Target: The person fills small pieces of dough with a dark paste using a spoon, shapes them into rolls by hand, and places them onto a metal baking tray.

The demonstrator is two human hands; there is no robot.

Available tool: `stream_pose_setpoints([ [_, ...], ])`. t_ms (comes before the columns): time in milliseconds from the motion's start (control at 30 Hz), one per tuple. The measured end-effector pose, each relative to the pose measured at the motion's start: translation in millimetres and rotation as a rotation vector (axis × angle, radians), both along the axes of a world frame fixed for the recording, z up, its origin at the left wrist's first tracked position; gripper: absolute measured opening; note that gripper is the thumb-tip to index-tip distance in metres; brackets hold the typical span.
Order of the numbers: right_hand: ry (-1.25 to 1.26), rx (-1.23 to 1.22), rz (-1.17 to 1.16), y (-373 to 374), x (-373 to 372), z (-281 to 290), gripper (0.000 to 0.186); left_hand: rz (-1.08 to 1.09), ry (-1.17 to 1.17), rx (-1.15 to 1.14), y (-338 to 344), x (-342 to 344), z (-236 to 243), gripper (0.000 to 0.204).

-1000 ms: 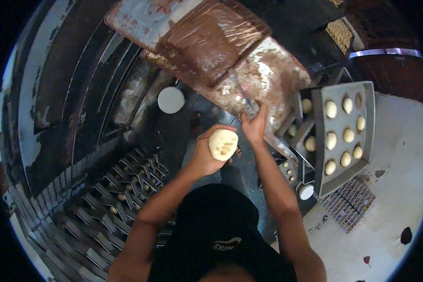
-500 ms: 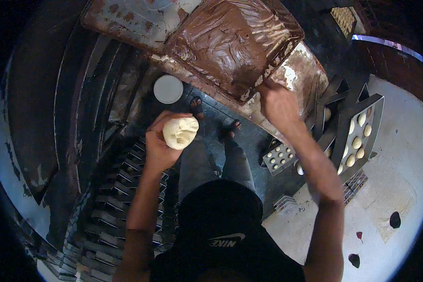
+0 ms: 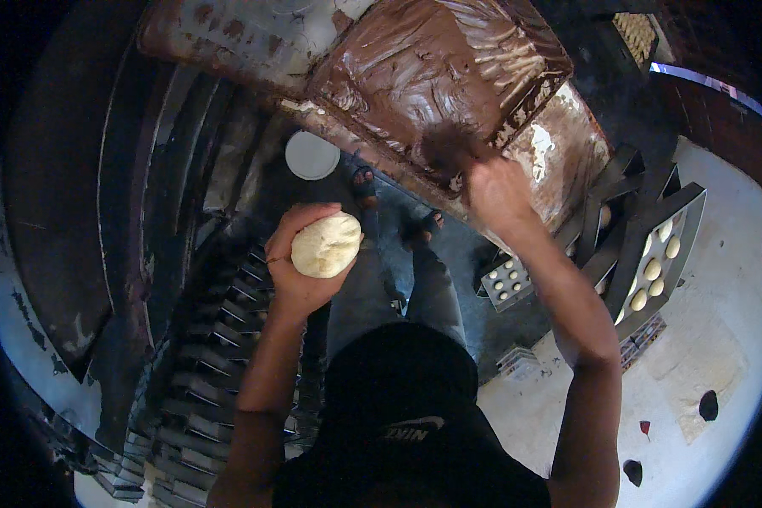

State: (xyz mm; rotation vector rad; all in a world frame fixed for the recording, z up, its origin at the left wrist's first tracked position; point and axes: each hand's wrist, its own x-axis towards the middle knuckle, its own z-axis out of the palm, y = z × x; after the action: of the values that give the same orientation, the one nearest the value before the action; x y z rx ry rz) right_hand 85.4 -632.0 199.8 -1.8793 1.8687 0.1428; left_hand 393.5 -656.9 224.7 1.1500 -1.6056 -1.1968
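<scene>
While the left hand (image 3: 295, 275) cups a pale, rounded dough piece (image 3: 327, 245) out over the floor (image 3: 474, 254), the right hand (image 3: 499, 195) works at the near corner of a wide spread of glossy chocolate-brown paste (image 3: 406, 76), seen from the head camera. The left grip is curved round the side and underside of the dough, thumb along its upper edge, leaving the creased, slightly dented top exposed. The right fingers are curled and blurred against the paste, so whether they pinch a tool cannot be told. Paste lies thick and ridged in a shallow tray, streaked paler toward its right side; beside it the worktable (image 3: 584, 161) is smeared brown and white, and a stained metal sheet (image 3: 245, 42) adjoins on the left. Below the table edge sits a round white lid (image 3: 312, 156), near the person's sandalled feet (image 3: 364, 179). To the right, a deep baking pan (image 3: 692, 212) tilted in view carries pale dough balls (image 3: 653, 269), with a smaller pan (image 3: 516, 295) of similar balls lower down, nearer the feet. Rows of dark metal slats (image 3: 203, 389) fill the lower left, beside the person's black top (image 3: 398, 381).
</scene>
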Motion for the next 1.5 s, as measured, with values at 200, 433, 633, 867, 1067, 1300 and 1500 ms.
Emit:
stream_pose_setpoints([
  [200, -0.696, -0.181, -0.428, -5, 29, 12, 0.015, -0.02, -0.133, -0.065, -15, -15, 6, 0.057],
  [433, -0.879, -0.621, -0.213, -2, 54, 114, 0.016, -0.117, 0.231, 0.317, -24, -52, 45, 0.047],
  [633, -0.452, -0.749, -0.132, 63, 22, 46, 0.031, -0.066, 0.361, 0.452, -21, -60, 71, 0.051],
  [867, -0.167, -0.784, -0.637, 98, -13, -66, 0.011, -0.135, 0.167, 0.1, -7, -53, 55, 0.056],
  [1067, -1.785, -0.291, -0.719, 140, 35, 56, 0.026, -0.384, 0.092, -0.032, 44, -105, 101, 0.047],
  [1300, -0.845, -0.777, -0.576, 236, -9, 201, 0.031, -0.372, -0.096, -0.199, 138, -204, 155, 0.038],
  [1500, -0.847, -1.007, -0.576, 320, -68, 239, 0.035, -0.612, -0.266, -0.609, 223, -258, 195, 0.047],
])
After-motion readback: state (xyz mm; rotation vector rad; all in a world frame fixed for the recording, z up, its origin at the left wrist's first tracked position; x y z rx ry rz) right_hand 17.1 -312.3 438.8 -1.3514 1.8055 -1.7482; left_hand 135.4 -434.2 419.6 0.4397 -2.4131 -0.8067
